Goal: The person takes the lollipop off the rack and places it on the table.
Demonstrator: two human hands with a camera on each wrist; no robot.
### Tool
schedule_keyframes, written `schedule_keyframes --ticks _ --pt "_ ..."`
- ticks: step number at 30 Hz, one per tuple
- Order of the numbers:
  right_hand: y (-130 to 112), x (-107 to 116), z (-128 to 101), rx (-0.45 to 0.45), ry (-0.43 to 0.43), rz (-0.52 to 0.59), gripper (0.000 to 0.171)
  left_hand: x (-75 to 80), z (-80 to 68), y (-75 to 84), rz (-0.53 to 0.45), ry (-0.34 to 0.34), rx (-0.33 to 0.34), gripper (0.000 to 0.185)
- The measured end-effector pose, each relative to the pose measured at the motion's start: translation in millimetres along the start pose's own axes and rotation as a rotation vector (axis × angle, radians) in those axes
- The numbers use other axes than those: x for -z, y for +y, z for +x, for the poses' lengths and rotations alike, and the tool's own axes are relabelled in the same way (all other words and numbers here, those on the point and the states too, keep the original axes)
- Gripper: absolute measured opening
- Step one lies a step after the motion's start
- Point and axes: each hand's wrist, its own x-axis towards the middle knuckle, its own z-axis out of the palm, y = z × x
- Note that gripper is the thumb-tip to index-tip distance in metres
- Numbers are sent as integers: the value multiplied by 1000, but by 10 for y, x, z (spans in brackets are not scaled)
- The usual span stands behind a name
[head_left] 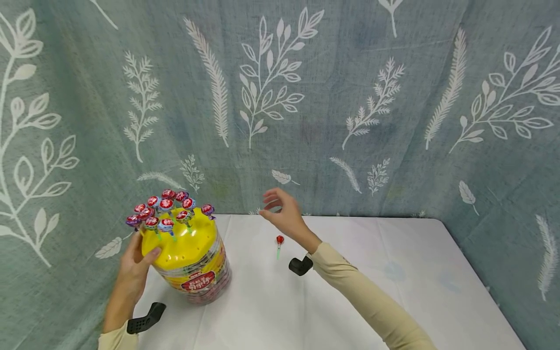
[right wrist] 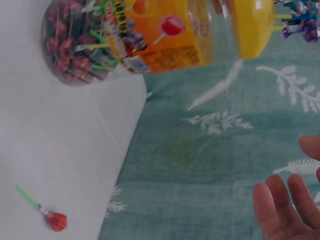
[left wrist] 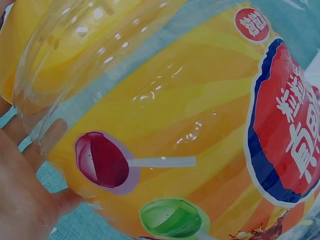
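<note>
A clear plastic lollipop jar (head_left: 199, 272) with a yellow lid (head_left: 181, 240) stands at the table's left; several wrapped lollipops (head_left: 164, 208) stick up from holes in the lid. My left hand (head_left: 133, 272) holds the jar's left side, thumb on the lid's edge; in the left wrist view the jar label (left wrist: 200, 130) fills the frame with my palm (left wrist: 22, 185) against it. My right hand (head_left: 282, 214) hovers empty with relaxed fingers (right wrist: 282, 207) above the table's back edge. One loose red lollipop (head_left: 279, 243) with a green stick lies on the cloth just below it, also seen as a lollipop (right wrist: 50, 216) in the right wrist view.
A white cloth covers the table (head_left: 393, 287). A grey-green curtain with white leaf prints (head_left: 306, 107) hangs close behind and on both sides. Black wrist-camera mounts (head_left: 146, 318) sit at each wrist.
</note>
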Motion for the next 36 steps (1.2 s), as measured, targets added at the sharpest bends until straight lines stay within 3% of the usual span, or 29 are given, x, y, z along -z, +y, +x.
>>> schedule_keyframes --ticks 7,11,20,36 --pt "-525 16 -77 28 -79 53 36 7 -20 -25 -22 -13 -25 62" --pt "-645 -27 -72 60 -119 64 38 26 -32 -38 -34 -22 -34 62" --pt "-470 -276 45 115 -154 57 45 9 -16 -21 -9 -7 -2 62" --pt "-689 -600 56 220 -202 47 42 7 -2 -36 -36 -9 -25 61"
